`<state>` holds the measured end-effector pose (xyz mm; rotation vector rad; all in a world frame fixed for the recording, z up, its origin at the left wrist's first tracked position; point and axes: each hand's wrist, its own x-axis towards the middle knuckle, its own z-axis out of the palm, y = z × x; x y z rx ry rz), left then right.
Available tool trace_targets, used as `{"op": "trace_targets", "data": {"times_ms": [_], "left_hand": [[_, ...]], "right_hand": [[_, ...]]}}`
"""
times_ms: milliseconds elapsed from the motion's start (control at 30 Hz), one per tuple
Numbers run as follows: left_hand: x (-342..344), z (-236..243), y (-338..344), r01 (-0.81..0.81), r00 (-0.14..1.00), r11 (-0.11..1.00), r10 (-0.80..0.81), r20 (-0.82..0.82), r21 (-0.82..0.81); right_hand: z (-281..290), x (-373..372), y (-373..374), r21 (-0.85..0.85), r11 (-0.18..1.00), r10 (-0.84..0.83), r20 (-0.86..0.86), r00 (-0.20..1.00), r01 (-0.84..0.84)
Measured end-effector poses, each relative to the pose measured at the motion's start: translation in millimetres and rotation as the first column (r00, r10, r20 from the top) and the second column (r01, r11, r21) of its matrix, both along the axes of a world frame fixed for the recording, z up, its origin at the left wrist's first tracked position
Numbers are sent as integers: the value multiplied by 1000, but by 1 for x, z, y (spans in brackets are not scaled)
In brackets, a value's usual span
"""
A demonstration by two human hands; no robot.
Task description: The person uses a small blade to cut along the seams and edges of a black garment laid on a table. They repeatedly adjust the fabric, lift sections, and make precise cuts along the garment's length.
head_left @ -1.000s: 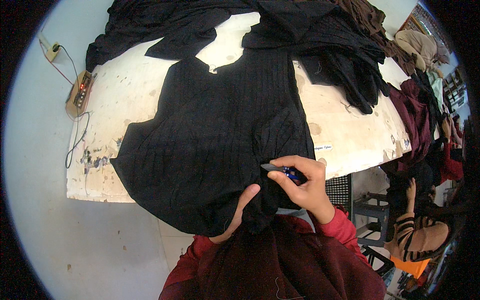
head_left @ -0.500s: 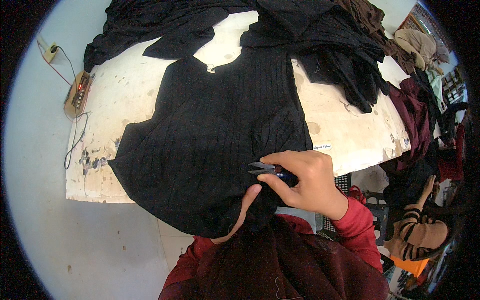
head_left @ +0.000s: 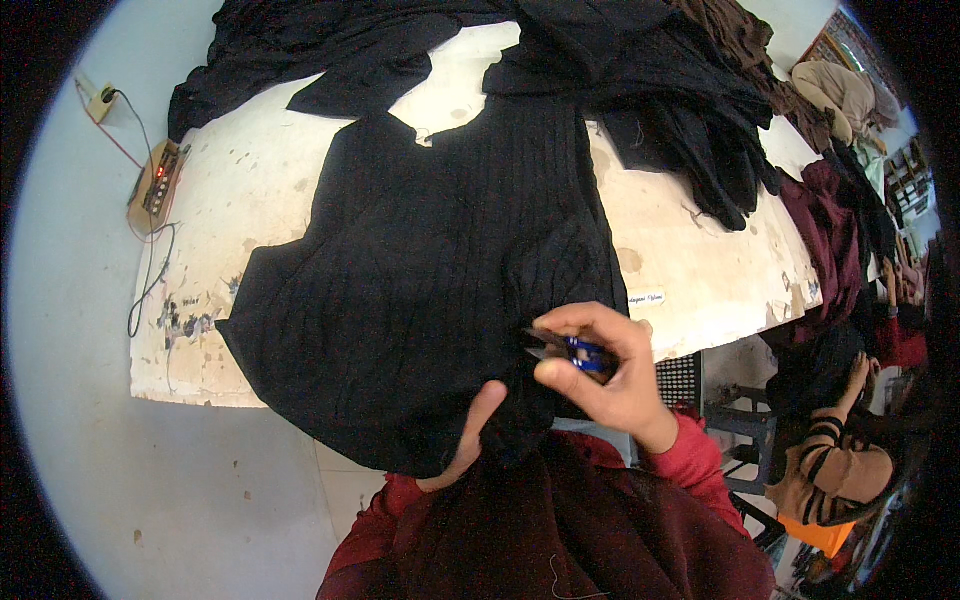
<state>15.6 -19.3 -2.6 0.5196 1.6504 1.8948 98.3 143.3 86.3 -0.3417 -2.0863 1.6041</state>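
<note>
A pleated black garment [head_left: 400,260] is spread over the near table edge and hangs toward my body. My right hand [head_left: 600,365] holds small thread snips [head_left: 585,352] with blue parts and dark blades, between thumb and curled fingers, over the garment's lower right. My left hand [head_left: 470,430] is just below and left of it, thumb on top of the cloth and the other fingers hidden underneath, holding the garment.
The pale, stained table [head_left: 190,370] carries more black cloth [head_left: 620,50], with brown [head_left: 740,50] and maroon [head_left: 820,230] fabric rightward. A wooden power box [head_left: 155,190] with cables is at left. At right are a dark stool [head_left: 740,430], an orange object [head_left: 810,535] and co-workers [head_left: 835,465].
My right hand rose slightly and shifted left half a second ago, blades apart, then moved back rightward with the snips. My left thumb has moved slightly down and left.
</note>
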Motion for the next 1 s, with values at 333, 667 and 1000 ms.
{"op": "trace_targets", "data": {"times_ms": [333, 667, 1000], "left_hand": [[-6, 29, 5, 14, 619, 913, -329, 714, 408], [0, -9, 0, 120, 515, 714, -639, 572, 690], [5, 0, 2, -57, 360, 714, -637, 681, 698]], "right_hand": [[-44, -13, -28, 126, 988, -72, -138, 988, 90], [-39, -13, -32, 245, 962, -67, -209, 976, 118], [-46, -11, -36, 252, 958, -80, -228, 970, 138]]}}
